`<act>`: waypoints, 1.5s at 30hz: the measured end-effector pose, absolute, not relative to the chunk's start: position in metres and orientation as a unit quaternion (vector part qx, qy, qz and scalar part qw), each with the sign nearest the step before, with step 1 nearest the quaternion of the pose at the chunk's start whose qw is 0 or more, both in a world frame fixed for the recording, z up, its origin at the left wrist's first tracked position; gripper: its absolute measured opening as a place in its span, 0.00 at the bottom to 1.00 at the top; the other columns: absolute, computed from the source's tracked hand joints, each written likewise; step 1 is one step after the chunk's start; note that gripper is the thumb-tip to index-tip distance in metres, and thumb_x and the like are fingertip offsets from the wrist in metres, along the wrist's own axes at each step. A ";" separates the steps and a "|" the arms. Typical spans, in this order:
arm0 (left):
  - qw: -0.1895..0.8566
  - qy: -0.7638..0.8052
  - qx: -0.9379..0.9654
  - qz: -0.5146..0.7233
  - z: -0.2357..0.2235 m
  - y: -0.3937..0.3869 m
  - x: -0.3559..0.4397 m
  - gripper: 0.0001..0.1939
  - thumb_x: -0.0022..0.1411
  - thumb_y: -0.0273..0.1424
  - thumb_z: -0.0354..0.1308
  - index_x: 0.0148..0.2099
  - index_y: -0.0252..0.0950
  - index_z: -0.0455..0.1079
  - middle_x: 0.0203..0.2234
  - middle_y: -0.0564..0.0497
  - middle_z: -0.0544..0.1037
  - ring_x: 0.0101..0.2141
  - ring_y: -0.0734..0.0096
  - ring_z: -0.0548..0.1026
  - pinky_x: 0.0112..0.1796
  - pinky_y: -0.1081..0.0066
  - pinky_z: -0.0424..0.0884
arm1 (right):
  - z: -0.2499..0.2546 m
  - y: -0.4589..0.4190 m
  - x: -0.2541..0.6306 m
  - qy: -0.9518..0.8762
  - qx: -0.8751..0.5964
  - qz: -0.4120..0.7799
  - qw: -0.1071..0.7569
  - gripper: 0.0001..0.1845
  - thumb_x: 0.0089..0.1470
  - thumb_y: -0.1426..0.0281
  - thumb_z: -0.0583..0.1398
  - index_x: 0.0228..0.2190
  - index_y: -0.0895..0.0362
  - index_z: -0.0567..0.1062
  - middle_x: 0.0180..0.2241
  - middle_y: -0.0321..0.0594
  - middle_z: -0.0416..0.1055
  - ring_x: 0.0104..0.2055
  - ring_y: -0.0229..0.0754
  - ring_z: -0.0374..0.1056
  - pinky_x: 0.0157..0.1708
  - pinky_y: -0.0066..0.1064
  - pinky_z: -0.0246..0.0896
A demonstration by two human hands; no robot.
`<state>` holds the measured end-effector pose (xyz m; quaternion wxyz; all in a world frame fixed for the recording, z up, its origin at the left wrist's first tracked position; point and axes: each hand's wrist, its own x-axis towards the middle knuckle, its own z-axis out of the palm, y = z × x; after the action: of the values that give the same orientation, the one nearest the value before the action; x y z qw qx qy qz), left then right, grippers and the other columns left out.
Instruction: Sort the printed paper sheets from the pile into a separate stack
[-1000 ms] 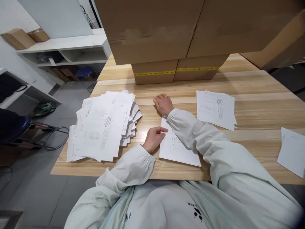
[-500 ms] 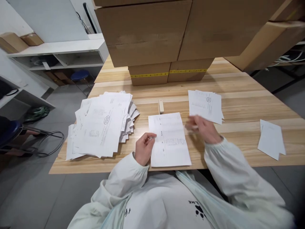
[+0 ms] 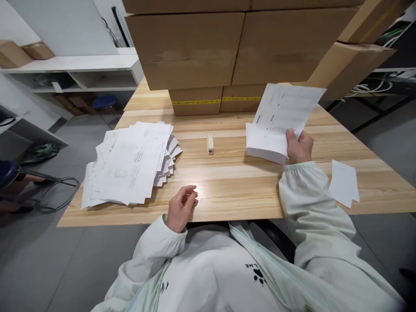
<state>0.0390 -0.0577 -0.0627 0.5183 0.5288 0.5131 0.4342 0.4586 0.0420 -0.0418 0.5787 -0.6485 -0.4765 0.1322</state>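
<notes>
My right hand (image 3: 299, 146) pinches the edge of a printed sheet of paper (image 3: 290, 105), which stands tilted above the right side of the table. Below it, a few white sheets (image 3: 264, 142) bend at their front edge; whether the hand also grips these I cannot tell. My left hand (image 3: 182, 209) hovers at the table's front edge, fingers loosely curled and holding nothing. To its upper left lies a large, uneven pile of printed papers (image 3: 126, 164), the top one bearing an oval stamp. A small cream object like a mini stapler (image 3: 210, 144) lies mid-table.
Brown cardboard boxes (image 3: 191, 52) are stacked at the back of the wooden table (image 3: 224, 173). Two or so small white slips (image 3: 343, 184) lie at the right. A white shelf (image 3: 81, 65) and a blue stool (image 3: 104, 102) stand beyond the table on the left.
The printed sheet has left the middle front of the table and moved up and right in my right hand, over the smaller stack. My left hand has let go of it and drawn back slightly left.
</notes>
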 end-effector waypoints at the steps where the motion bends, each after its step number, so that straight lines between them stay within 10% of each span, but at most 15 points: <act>1: 0.515 0.523 0.516 0.441 -0.066 -0.061 0.032 0.19 0.60 0.42 0.63 0.47 0.33 0.73 0.33 0.49 0.79 0.28 0.74 0.79 0.32 0.72 0.79 | -0.043 0.048 0.469 -0.471 -0.664 0.115 0.570 0.19 0.58 0.51 0.58 0.37 0.54 0.73 0.43 0.53 0.77 0.53 0.61 0.70 0.50 0.59 0.64; 4: 0.505 0.535 0.486 0.471 -0.073 -0.069 0.020 0.20 0.59 0.42 0.64 0.46 0.32 0.74 0.32 0.48 0.79 0.28 0.74 0.79 0.32 0.71 0.80 | -0.055 0.041 0.479 -0.461 -0.703 0.075 0.536 0.15 0.53 0.53 0.65 0.34 0.50 0.73 0.42 0.51 0.75 0.59 0.69 0.65 0.53 0.66 0.60; 9: 0.473 0.526 0.500 0.499 -0.084 -0.075 0.022 0.16 0.60 0.40 0.63 0.44 0.33 0.75 0.30 0.48 0.80 0.27 0.72 0.79 0.31 0.70 0.80 | -0.077 0.008 0.463 -0.517 -0.684 -0.097 0.506 0.35 0.56 0.56 0.65 0.62 0.47 0.63 0.62 0.53 0.61 0.67 0.75 0.50 0.61 0.74 0.40; 16: 0.054 0.563 0.653 0.504 -0.066 -0.076 -0.031 0.07 0.65 0.32 0.58 0.39 0.37 0.76 0.33 0.47 0.81 0.35 0.65 0.78 0.40 0.63 0.77 | -0.101 -0.016 0.308 -0.678 -0.560 -0.106 0.465 0.18 0.62 0.66 0.58 0.52 0.55 0.74 0.47 0.52 0.77 0.51 0.56 0.71 0.53 0.50 0.65; 20: -0.108 0.523 0.751 0.389 -0.055 -0.065 -0.082 0.12 0.61 0.32 0.63 0.47 0.37 0.74 0.50 0.40 0.79 0.54 0.52 0.73 0.54 0.52 0.69 | -0.087 -0.033 0.190 -0.739 -0.430 0.023 0.518 0.13 0.62 0.69 0.57 0.46 0.57 0.76 0.42 0.48 0.79 0.45 0.49 0.73 0.48 0.43 0.68; 24: -0.081 0.485 0.816 0.306 -0.061 -0.045 -0.115 0.25 0.58 0.31 0.65 0.58 0.36 0.68 0.58 0.37 0.73 0.61 0.47 0.68 0.59 0.49 0.66 | -0.072 -0.024 0.111 -0.696 -0.416 0.218 0.543 0.11 0.62 0.67 0.56 0.42 0.55 0.77 0.36 0.42 0.78 0.35 0.41 0.72 0.39 0.35 0.68; 29: -0.026 0.477 0.825 0.303 -0.063 -0.025 -0.142 0.19 0.65 0.35 0.59 0.57 0.39 0.69 0.49 0.43 0.80 0.50 0.58 0.78 0.51 0.60 0.75 | -0.075 0.003 0.080 -0.631 -0.448 0.341 0.534 0.12 0.59 0.64 0.58 0.40 0.55 0.78 0.30 0.38 0.75 0.30 0.38 0.69 0.31 0.30 0.63; 45: -0.031 0.442 0.865 0.233 -0.061 -0.011 -0.142 0.25 0.59 0.35 0.67 0.56 0.38 0.68 0.58 0.40 0.76 0.56 0.51 0.72 0.54 0.56 0.67 | -0.085 0.013 0.075 -0.512 -0.377 0.588 0.500 0.17 0.46 0.63 0.69 0.37 0.57 0.75 0.28 0.37 0.77 0.28 0.38 0.73 0.32 0.31 0.69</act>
<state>-0.1425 -0.0112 -0.0609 -0.0306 0.8655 0.4424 0.2331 0.0751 0.0126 -0.0854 0.4995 -0.3766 -0.5123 0.5884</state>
